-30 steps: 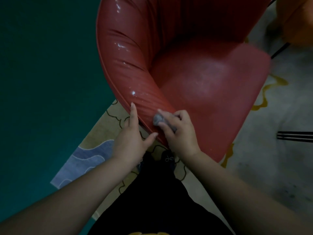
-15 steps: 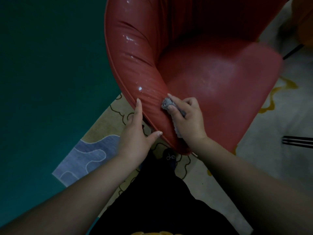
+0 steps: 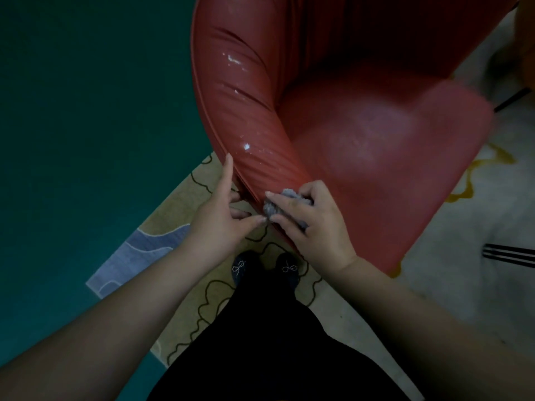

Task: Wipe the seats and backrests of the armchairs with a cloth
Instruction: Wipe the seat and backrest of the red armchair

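- While the right hand (image 3: 314, 219) grips a crumpled grey cloth (image 3: 285, 204), it presses the cloth against the near end of the armrest of a red armchair (image 3: 376, 140), close to the front edge of the seat.
- Part of the cloth shows between the curled fingers and part of it under the palm; the thumb lies along its left side.
- Just beside it, the left hand (image 3: 220, 215) holds the outer side of the same armrest: the index finger lies straight along the rim, the thumb reaches toward the cloth and almost touches the right thumb, and the other fingers are curled under the edge.
- Both hands are very near to each other, with the cloth on the inner side of the armrest and the left hand on the outer side.
- I count one cloth, one red armchair in full view, and two hands.
- Glossy wet spots shine on the inner side of the backrest.
- Under the chair lies a patterned rug (image 3: 185, 227) with dark curved lines, and beside it a dark green floor (image 3: 86, 111).
- Two dark slippers (image 3: 243, 269) with small bows stand on the rug below the hands.
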`<state>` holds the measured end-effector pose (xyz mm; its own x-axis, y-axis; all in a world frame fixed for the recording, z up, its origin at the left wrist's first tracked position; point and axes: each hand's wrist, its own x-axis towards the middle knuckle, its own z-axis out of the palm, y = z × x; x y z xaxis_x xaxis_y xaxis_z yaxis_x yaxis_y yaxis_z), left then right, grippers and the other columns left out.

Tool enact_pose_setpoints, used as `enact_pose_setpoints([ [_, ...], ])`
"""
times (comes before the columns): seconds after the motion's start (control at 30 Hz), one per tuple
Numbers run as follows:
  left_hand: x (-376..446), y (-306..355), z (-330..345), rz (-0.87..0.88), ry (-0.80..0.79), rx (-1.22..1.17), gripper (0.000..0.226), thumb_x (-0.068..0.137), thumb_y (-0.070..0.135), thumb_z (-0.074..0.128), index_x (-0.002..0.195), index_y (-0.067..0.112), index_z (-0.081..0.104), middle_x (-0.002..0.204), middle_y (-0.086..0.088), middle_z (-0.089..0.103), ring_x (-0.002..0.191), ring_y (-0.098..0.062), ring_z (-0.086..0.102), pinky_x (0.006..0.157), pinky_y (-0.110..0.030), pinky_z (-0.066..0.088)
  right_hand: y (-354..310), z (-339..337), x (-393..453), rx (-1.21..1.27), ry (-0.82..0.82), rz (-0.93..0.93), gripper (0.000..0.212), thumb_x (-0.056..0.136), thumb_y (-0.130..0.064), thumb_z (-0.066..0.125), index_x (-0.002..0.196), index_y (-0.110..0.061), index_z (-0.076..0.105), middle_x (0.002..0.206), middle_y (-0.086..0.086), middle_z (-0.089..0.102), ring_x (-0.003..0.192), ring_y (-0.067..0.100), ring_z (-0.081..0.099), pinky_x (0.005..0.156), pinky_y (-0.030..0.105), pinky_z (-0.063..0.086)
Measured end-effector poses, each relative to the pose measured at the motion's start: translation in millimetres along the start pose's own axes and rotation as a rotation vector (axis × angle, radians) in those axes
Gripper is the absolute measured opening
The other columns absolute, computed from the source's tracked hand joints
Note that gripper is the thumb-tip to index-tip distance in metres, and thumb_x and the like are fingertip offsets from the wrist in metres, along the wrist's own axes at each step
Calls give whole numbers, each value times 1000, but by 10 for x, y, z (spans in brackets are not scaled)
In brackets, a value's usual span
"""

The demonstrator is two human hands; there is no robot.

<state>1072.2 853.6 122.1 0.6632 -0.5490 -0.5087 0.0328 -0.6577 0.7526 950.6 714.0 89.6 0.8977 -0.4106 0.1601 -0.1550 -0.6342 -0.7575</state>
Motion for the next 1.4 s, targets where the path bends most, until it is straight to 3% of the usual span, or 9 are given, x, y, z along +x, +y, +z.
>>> enact_pose_setpoints([
  [0.17,36,13,13,-35,45,-16,118,75,27,81,148,46,-9,137,-6,52,82,1,68,90,-29,52,26,62,180,73,155,274,33,89,-25,65,122,-25,65,100,4,41,91,14,48,84,28,48],
  [0.33,151,36,-92,-49,95,15,111,77,34,78,152,35,-3,149,-3,42,82,6,65,86,-22,49,-29,58,69,46,34,45,37,88,-38,59,124,-31,62,100,-2,39,93,11,47,81,20,45],
  [0.53,201,138,-124,-38,95,64,114,73,42,80,153,34,-1,148,-3,43,93,-11,67,96,-38,50,96,160,696,125,159,264,34,89,-25,65,123,-23,64,99,4,42,91,14,49,89,30,49],
  [0.7,224,165,-105,-63,115,29,119,73,31,82,153,31,-6,153,-1,34,96,-12,66,96,-37,50,78,133,557,72,63,13,36,87,-31,64,122,-24,65,100,1,41,94,9,48,86,18,45],
  [0.83,253,164,-88,-47,94,-38,116,77,21,80,153,32,-8,154,7,32,101,-13,66,99,-38,49,131,178,945,70,88,159,36,89,-24,66,124,-19,64,98,2,39,88,7,44,85,13,41],
  [1.0,271,141,-144,-46,154,32,108,80,37,75,152,35,-5,155,10,29,81,-1,65,69,-5,45,82,179,920,61,7,-77,35,89,-29,63,124,-23,64,100,3,40,93,11,46,83,22,46],
  [1.07,331,148,-185,-52,159,58,115,75,38,78,152,34,-6,156,8,27,95,-7,64,76,-11,46,87,208,965,21,-63,-206,36,87,-27,67,123,-22,65,99,2,40,91,9,44,81,19,43],
  [1.17,400,185,-202,-53,121,60,123,70,35,83,153,32,-8,156,9,27,119,-21,56,101,-36,47,58,270,1162,53,8,-64,35,86,-22,69,120,-17,66,96,6,42,86,14,48,79,20,45],
  [1.4,403,181,-172,-63,139,38,119,72,25,80,152,36,-9,148,17,39,104,-21,64,91,-42,53,62,220,1039,29,-30,-203,37,85,-28,68,121,-19,66,96,14,48,87,20,51,78,29,48],
])
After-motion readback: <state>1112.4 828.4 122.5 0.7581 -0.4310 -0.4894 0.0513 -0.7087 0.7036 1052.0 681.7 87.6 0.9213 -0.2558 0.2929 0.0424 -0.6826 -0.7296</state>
